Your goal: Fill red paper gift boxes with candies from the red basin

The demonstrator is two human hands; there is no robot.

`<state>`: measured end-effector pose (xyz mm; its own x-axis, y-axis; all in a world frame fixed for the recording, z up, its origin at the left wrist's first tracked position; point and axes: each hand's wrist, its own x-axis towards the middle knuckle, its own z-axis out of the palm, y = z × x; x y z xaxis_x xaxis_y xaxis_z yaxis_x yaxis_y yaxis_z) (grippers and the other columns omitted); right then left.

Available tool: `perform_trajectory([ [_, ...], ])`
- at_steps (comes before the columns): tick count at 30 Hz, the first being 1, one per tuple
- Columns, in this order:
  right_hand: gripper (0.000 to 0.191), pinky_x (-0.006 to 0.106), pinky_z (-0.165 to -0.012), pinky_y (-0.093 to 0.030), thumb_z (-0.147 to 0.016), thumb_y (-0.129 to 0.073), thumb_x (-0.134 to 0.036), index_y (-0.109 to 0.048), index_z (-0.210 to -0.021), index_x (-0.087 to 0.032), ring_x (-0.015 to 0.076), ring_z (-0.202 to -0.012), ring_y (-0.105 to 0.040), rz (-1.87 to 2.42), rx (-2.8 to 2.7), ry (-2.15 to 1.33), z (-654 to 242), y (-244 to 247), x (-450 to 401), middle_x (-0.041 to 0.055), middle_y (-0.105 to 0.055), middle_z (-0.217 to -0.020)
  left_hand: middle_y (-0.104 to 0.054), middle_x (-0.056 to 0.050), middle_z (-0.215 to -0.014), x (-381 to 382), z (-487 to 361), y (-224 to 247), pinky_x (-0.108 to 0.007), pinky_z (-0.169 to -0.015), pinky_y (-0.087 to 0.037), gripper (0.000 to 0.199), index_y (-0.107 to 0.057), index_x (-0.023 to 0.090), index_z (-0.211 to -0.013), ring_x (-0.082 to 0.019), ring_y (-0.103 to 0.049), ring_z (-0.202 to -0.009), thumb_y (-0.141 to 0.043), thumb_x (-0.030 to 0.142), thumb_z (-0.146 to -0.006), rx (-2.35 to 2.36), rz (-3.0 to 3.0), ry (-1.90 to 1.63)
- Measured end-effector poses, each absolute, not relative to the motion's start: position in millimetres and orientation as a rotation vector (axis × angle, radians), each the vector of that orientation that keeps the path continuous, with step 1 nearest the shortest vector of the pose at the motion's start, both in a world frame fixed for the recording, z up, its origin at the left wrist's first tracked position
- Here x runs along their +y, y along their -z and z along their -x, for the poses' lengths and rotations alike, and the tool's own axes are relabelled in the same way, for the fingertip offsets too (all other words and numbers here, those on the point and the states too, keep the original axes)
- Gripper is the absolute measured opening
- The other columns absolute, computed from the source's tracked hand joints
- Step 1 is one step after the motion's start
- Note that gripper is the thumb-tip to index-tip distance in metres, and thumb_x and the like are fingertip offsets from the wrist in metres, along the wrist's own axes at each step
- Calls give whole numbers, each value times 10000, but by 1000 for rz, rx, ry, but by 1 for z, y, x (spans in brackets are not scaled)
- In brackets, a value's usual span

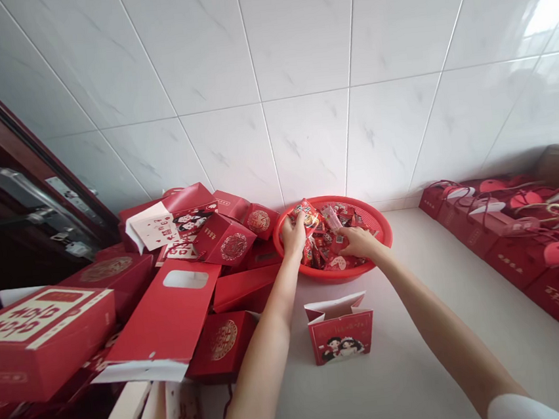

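Over the left side of a red plastic basket (385, 229), my left hand (293, 238) grips a red printed snack packet (308, 216). My right hand (359, 241) reaches into the right part of the same basket, its fingers closed among the small wrapped packets (323, 245). A pink packet (331, 219) lies by its fingertips; whether the fingers hold it I cannot tell. Nearer to me, between my forearms, a small red gift box (342, 338) with a cartoon couple stands upright on the white surface, its top flaps open.
Left of the basket lies a heap of red gift boxes (156, 313), some open, reaching to the front edge. Red gift bags (516, 259) with cord handles stand in rows on the right. A tiled wall (312, 140) rises behind; a dark door (16, 202) is at left.
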<state>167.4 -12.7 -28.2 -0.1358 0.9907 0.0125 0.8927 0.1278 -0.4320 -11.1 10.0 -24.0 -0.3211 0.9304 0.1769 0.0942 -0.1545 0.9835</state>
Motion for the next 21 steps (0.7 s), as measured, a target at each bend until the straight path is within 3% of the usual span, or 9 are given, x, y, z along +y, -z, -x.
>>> perform_trajectory([
  [5, 489, 367, -843, -481, -690, -813, -270, -696, -1160, -211, 354, -1097, -640, 1853, -2083, -408, -167, 24, -17, 136, -708, -1167, -735, -63, -871, 7, 10, 24, -388, -908, -482, 195, -639, 226, -750, -300, -683, -968, -696, 410, -786, 1406, -1262, -1511],
  [9, 327, 338, -797, -488, -845, -594, -191, -675, -1162, -177, 295, -1035, -652, 1877, -1884, -307, -171, 22, -16, 138, -701, -1131, -748, -81, -1000, 6, 10, 27, -378, -925, -489, 185, -659, 231, -853, -300, -669, -1077, -651, 413, -820, 1402, -1202, -1542],
  [12, 348, 340, -831, -494, -847, -476, -94, -705, -1097, -167, 268, -1000, -661, 1806, -1718, -260, -175, 22, -14, 127, -713, -1097, -752, -85, -1005, 6, 8, 29, -386, -939, -491, 178, -663, 232, -860, -301, -672, -1076, -643, 405, -824, 1414, -1169, -1556],
  [16, 317, 343, -893, -484, -818, -521, -103, -732, -1045, -172, 279, -1081, -640, 1744, -1694, -205, -175, 22, -13, 114, -714, -1136, -752, -89, -1002, 6, 8, 30, -405, -996, -462, 160, -666, 235, -843, -318, -653, -1118, -659, 391, -812, 1452, -1212, -1559],
  [21, 229, 327, -792, -482, -868, -557, -220, -734, -1005, -172, 283, -1003, -667, 1824, -1850, -312, -171, 21, -15, 116, -739, -1044, -738, -125, -1064, 4, 7, 28, -437, -1045, -422, 183, -635, 233, -804, -348, -622, -1182, -657, 414, -816, 1539, -1252, -1547],
])
